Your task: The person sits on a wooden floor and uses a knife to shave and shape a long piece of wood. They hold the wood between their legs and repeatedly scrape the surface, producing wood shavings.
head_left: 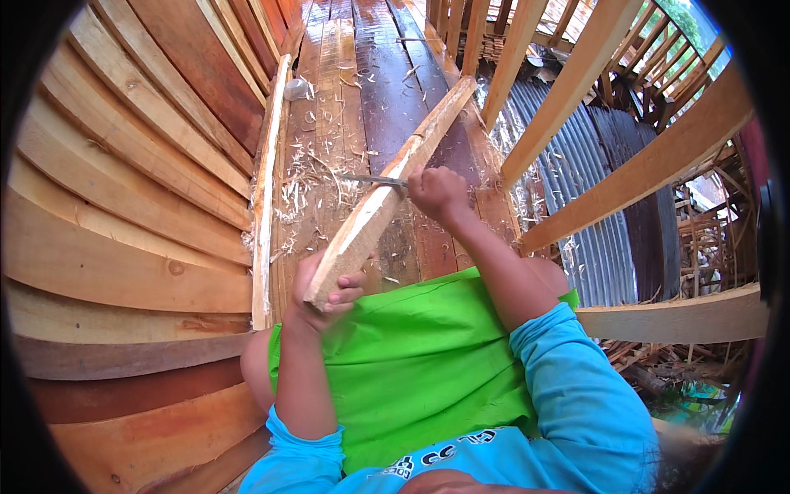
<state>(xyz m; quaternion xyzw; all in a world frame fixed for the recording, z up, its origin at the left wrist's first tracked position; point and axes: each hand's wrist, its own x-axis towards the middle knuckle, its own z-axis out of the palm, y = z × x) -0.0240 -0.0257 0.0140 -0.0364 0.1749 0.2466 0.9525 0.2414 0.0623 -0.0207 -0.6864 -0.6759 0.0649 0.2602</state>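
Note:
A long squared wooden beam [350, 239] slants from my lap up to the right, its far end near the railing. My left hand [329, 288] is wrapped around the beam's near end, fingers curled on its right side. My right hand [439, 195] is closed in a fist around the handle of a knife, hiding most of that handle. The knife blade [370, 179] points left and lies across the beam's upper face. Around the blade the wood is pale and freshly cut, and a thin curl of wood [327, 169] shows past the blade's tip.
Wood shavings [300, 193] litter the plank floor [399, 247]. A narrow board [265, 198] lies along the left plank wall [140, 189], near a small clear container [298, 89]. To the right stand railing posts [568, 90], with corrugated metal sheets [568, 156] below.

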